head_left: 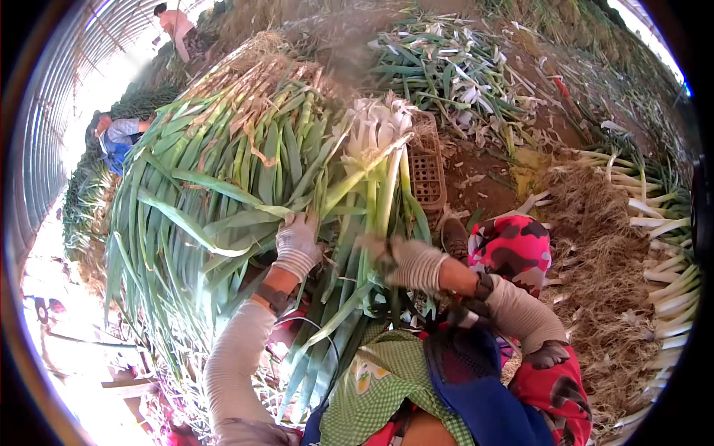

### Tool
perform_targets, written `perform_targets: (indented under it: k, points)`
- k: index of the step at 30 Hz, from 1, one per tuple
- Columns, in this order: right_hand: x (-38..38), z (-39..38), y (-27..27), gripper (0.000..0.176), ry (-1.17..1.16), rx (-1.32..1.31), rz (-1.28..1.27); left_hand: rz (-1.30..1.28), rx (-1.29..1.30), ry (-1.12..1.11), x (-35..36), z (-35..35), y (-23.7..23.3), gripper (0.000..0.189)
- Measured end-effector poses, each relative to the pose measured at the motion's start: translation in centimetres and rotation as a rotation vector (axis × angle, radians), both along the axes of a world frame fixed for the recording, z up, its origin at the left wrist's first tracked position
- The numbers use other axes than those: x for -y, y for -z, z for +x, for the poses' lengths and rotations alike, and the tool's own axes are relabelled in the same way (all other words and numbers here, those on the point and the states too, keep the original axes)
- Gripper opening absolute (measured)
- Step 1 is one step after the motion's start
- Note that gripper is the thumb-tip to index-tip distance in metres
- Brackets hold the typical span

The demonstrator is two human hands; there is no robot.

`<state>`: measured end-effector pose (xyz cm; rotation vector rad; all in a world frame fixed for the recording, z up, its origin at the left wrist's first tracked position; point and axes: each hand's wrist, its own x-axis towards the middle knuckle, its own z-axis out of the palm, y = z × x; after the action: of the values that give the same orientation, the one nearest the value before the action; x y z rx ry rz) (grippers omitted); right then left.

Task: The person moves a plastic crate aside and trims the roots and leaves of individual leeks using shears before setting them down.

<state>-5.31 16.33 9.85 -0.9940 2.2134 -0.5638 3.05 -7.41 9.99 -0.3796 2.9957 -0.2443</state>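
Observation:
My left hand, in a pale knit glove, is closed at the right edge of a big heap of long green leafy stalks, with a leaf running into its fingers. To its right, my right hand, also gloved, is blurred by motion beside a bunch of stalks with pale ends pointing away from me. Its fingertips are smeared, so what they touch is unclear. The lower leaves of the bunch hang down between my forearms.
Behind the bunch lies a brown plastic crate. Trimmed leaves are piled farther back. Rows of rooted white stalks lie at the right. Two other people, one a bent person in blue, are at the upper left.

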Motion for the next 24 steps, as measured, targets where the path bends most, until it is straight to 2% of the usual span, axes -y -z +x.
perform_targets:
  k: [1, 2, 4, 5, 7, 8, 11, 13, 14, 15, 16, 17, 19, 21, 22, 23, 24]
  points:
    - [0.1, -0.5, -0.1, 0.052, 0.105, -0.011, 0.033, -0.016, 0.02, -0.022, -0.1, -0.5, 0.0, 0.071]
    - [0.1, -2.2, 2.9, 0.053, 0.226, -0.065, -0.001, -0.033, 0.037, -0.044, 0.0, -1.3, 0.0, 0.076]
    - [-0.7, -2.3, 1.5, 0.053, 0.202, -0.045, -0.023, -0.086, 0.067, 0.003, 0.3, -2.3, 0.2, 0.084]
    - [-0.9, -2.4, 0.9, 0.053, 0.191, -0.039, -0.032, -0.019, 0.121, -0.064, 0.5, -3.0, 0.2, 0.082]
    - [-0.3, -1.3, 1.2, 0.058, -0.04, 0.059, -0.054, 0.113, 0.231, -0.197, 0.6, -4.8, -0.2, 0.077]
    - [-0.5, -1.2, 1.0, 0.058, 0.007, 0.024, -0.015, 0.174, 0.024, -0.114, 1.7, -4.8, 0.1, 0.064]
    - [-1.0, -1.8, 1.2, 0.059, 0.066, 0.016, -0.032, 1.171, -0.253, -0.483, 5.1, -8.1, -1.5, 0.049]
    - [-1.0, -2.2, 1.5, 0.059, 0.011, 0.084, -0.063, 0.837, -0.041, -0.496, 5.9, -13.9, -9.3, 0.041]
    - [-0.8, -2.2, 0.9, 0.058, -0.046, 0.136, -0.074, 0.004, -0.073, 0.021, 7.6, -17.7, -12.7, 0.033]
    - [-0.6, -2.1, 0.0, 0.058, -0.104, 0.189, -0.085, 0.05, -0.316, -0.147, 7.0, -21.8, -17.7, 0.026]
    - [-0.5, -2.8, -1.9, 0.057, -0.008, 0.191, -0.133, -0.039, -0.353, 0.085, 9.6, -24.1, -19.7, 0.026]
    - [-0.3, -3.9, 0.1, 0.054, 0.135, 0.064, -0.131, -0.153, -0.398, 0.312, 12.2, -26.3, -21.7, 0.026]
    - [-0.5, -5.9, 0.7, 0.049, 0.432, -0.162, -0.046, -0.112, -0.408, 0.361, 13.5, -28.8, -20.2, 0.023]
    - [-1.5, -4.8, -1.9, 0.049, 0.294, 0.007, -0.226, -0.075, -0.43, 0.412, 13.7, -29.8, -19.0, 0.027]
    - [-1.1, -3.9, 0.7, 0.05, 0.219, -0.011, -0.227, -0.062, -0.443, 0.435, 13.5, -29.6, -18.9, 0.031]
    - [-0.8, -3.0, 3.2, 0.05, 0.146, -0.03, -0.231, -0.443, -0.188, 0.258, 4.7, -21.8, -17.6, 0.042]
    - [-0.4, -2.2, 5.7, 0.051, 0.073, -0.049, -0.237, 0.035, -0.343, 0.223, 6.1, -19.1, -12.1, 0.041]
